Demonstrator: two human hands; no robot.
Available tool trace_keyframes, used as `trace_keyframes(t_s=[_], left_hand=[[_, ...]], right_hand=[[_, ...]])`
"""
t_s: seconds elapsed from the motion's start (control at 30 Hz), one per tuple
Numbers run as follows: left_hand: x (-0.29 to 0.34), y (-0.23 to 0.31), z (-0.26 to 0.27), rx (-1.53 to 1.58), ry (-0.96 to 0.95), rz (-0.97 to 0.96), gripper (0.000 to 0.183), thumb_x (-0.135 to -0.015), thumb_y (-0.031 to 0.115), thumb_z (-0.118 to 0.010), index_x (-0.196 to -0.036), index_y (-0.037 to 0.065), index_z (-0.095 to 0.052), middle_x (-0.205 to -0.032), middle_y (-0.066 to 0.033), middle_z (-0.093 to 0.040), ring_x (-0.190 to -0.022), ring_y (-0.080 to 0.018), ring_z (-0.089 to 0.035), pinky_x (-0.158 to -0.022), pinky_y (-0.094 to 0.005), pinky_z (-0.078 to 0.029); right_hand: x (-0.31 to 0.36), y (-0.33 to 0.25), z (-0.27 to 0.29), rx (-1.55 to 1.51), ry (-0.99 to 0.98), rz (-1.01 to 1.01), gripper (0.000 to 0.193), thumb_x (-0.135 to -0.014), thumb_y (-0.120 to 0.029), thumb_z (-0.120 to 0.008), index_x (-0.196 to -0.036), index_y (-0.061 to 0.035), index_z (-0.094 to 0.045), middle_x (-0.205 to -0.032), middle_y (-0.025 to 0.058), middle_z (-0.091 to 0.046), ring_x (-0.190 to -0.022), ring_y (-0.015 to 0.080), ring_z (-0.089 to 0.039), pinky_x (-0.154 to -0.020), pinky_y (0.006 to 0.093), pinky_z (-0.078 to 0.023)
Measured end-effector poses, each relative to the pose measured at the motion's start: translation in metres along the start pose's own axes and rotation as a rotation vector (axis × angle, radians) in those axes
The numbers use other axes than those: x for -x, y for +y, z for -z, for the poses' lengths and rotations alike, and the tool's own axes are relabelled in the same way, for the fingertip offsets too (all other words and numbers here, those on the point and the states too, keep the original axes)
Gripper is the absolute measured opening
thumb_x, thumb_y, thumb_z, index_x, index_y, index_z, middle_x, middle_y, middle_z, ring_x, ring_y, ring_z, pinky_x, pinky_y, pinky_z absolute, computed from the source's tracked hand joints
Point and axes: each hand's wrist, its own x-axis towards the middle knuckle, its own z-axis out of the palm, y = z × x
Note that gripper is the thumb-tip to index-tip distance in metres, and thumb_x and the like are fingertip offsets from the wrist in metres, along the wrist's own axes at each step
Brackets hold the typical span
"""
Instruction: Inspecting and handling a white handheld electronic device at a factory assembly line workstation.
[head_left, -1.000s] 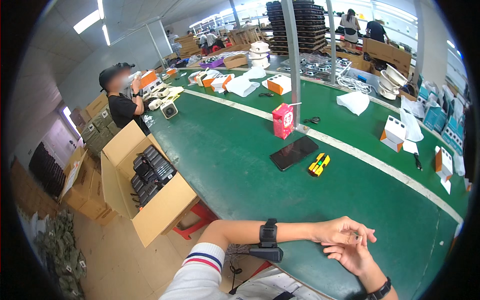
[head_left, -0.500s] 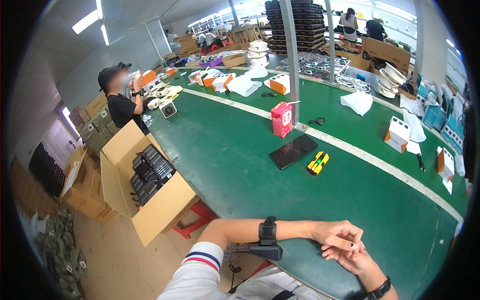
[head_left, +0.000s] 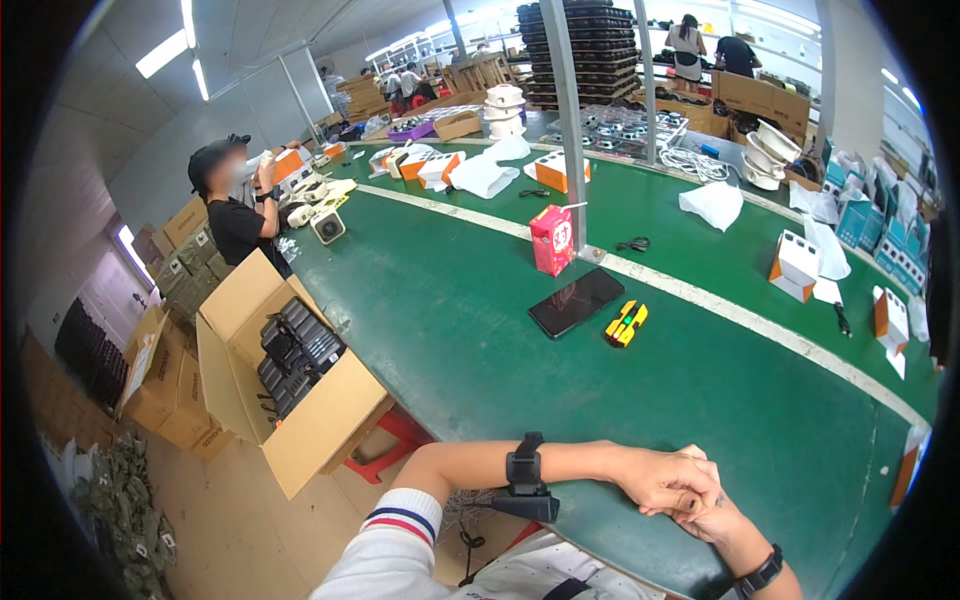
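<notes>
Over the near edge of the green table, my left hand [head_left: 662,480] and my right hand [head_left: 714,520] are folded together. The left one lies on top with its fingers curled over the right. Both are closed and no object shows in them; part of the right hand's fingers is hidden. The closest things ahead of them are a yellow and black tool-like block [head_left: 626,324] and a black phone-like slab [head_left: 577,303], both flat on the table. Behind these a red drink carton [head_left: 553,240] with a straw stands upright beside a metal post.
At the left, an open cardboard box [head_left: 330,425] holds several black devices [head_left: 300,335] and rests on a red stool [head_left: 390,445]. A co-worker [head_left: 235,210] stands farther back. White and orange boxes [head_left: 793,266], plastic bags [head_left: 712,204] and cables lie across the table. A metal post [head_left: 572,130] rises from it.
My fingers have closed more tightly together, the left hand now covering more of the right. My view has shifted slightly. The things on the table stay in place.
</notes>
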Motion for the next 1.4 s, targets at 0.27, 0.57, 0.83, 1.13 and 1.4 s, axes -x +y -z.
trace_keyframes(t_s=[0.27,0.57,0.83,1.13,1.4], left_hand=[[-0.005,0.005,-0.018,-0.501,0.157,-0.406,0.007,-0.075,0.001,-0.051,-0.076,0.007,-0.053,-0.082,-0.0045,-0.055,-0.092,-0.0231,-0.047,-0.091,-0.0409,-0.026],[-0.006,0.003,-0.026,-0.245,0.156,-0.447,0.009,-0.074,-0.006,-0.046,-0.075,0.000,-0.052,-0.064,-0.0108,-0.054,-0.068,-0.0273,-0.051,-0.064,-0.0360,-0.042],[-0.011,0.000,-0.027,-0.044,0.208,-0.436,0.014,-0.086,0.002,-0.044,-0.072,0.000,-0.045,-0.059,-0.0075,-0.046,-0.054,-0.0180,-0.045,-0.053,-0.0297,-0.037],[0.001,0.007,0.010,0.166,0.151,-0.133,0.034,-0.096,0.024,-0.044,-0.072,0.002,-0.053,-0.064,-0.0024,-0.054,-0.059,-0.0094,-0.052,-0.056,-0.0254,-0.045],[0.045,0.013,0.101,-1.016,0.862,-0.036,0.015,-0.089,0.015,-0.053,-0.085,0.003,-0.062,-0.083,-0.0087,-0.056,-0.075,-0.0185,-0.056,-0.067,-0.0303,-0.047]], right_hand=[[0.013,0.010,0.020,-0.011,0.185,-0.156,0.065,-0.063,0.004,-0.074,-0.118,-0.0127,-0.043,-0.105,0.0054,-0.054,-0.085,0.0136,-0.056,-0.070,0.0266,-0.051],[0.021,0.012,0.031,0.426,0.099,-0.102,0.051,-0.064,-0.007,-0.075,-0.109,-0.0112,-0.052,-0.104,0.0080,-0.056,-0.091,0.0220,-0.054,-0.078,0.0330,-0.046],[0.023,0.030,0.045,0.889,0.059,0.118,0.041,-0.065,-0.018,-0.076,-0.102,-0.0099,-0.060,-0.103,0.0104,-0.058,-0.096,0.0295,-0.052,-0.085,0.0387,-0.042],[-0.007,-0.005,-0.003,0.136,-0.065,-0.117,0.038,-0.083,-0.020,-0.063,-0.112,0.0024,-0.053,-0.101,0.0190,-0.060,-0.091,0.0273,-0.060,-0.082,0.0354,-0.049],[-0.009,-0.024,-0.017,-0.080,-0.029,-0.158,0.023,-0.098,-0.019,-0.042,-0.108,0.0013,-0.049,-0.099,0.0194,-0.060,-0.087,0.0216,-0.062,-0.081,0.0315,-0.051]])
